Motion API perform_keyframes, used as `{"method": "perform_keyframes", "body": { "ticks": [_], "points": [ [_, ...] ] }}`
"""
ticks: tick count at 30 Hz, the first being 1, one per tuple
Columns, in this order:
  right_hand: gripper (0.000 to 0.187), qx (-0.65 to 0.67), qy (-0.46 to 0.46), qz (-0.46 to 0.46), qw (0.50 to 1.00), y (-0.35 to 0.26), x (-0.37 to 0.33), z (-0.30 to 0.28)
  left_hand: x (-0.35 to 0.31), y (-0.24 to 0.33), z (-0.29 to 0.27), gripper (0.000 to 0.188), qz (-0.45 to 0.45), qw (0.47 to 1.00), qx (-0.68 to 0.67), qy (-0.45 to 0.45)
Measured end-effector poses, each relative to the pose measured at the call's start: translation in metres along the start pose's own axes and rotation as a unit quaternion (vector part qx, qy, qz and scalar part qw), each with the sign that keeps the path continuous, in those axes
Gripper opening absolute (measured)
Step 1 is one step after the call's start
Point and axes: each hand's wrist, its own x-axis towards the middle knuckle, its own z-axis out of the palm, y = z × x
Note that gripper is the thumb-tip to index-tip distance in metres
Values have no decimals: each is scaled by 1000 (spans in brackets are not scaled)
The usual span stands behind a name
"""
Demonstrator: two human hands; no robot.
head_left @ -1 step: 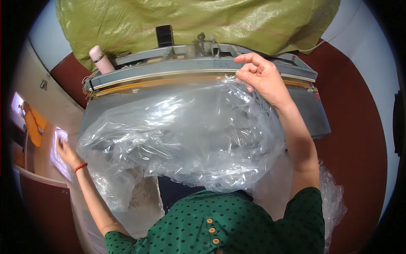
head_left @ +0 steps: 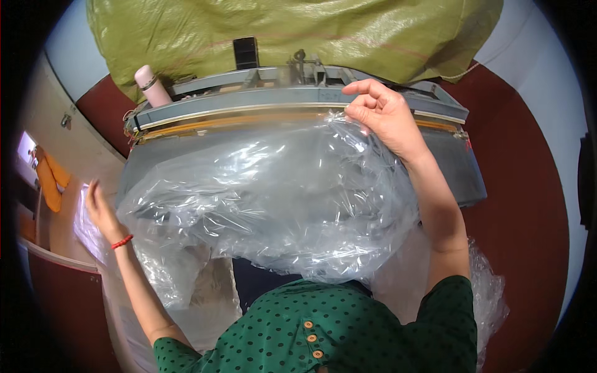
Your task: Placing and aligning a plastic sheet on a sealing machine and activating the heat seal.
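- Head view: clear plastic sheet (head_left: 280, 180) spreads, crumpled, across the middle, just before the green dotted shirt (head_left: 280, 323).
- Right hand (head_left: 385, 118): grip narrow, pinching the sheet's far edge toward the right.
- Left hand (head_left: 103, 214): grip wide, fingers extended, beside the sheet's left end (whether they touch, I cannot tell).
- Far side: grey metal frame (head_left: 249, 97), pink bottle (head_left: 154, 88) at its left, yellow-green sack (head_left: 298, 28) beyond.

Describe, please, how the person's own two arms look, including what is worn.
The short sleeves are green with dark dots, leaving both forearms bare. A red, seemingly beaded bracelet circles the left wrist. The left grip and right grip are ungloved; no rings are visible.
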Motion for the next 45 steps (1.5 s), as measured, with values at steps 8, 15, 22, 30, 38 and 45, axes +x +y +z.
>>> {"method": "perform_keyframes", "body": {
  "ticks": [8,15,22,30,38,45],
  "points": [
    [20,-83,10,-86,993,-11,0,34,-55,242,171,55,188,848,-159,-469],
    [21,-12,-53,-36,998,-26,-13,29,-73,243,199,11,-9,854,-316,-413],
    [24,26,-128,-70,989,9,14,69,-77,233,182,14,-28,886,-303,-351],
    [11,286,-134,103,943,61,20,88,-61,208,136,12,-73,774,-258,-574],
    [19,-172,419,75,889,195,-104,-171,-126,104,48,29,-245,382,-278,-846],
    [27,-463,570,265,624,181,-416,-380,-154,-87,-72,31,-298,358,227,-855]
  ]
}}
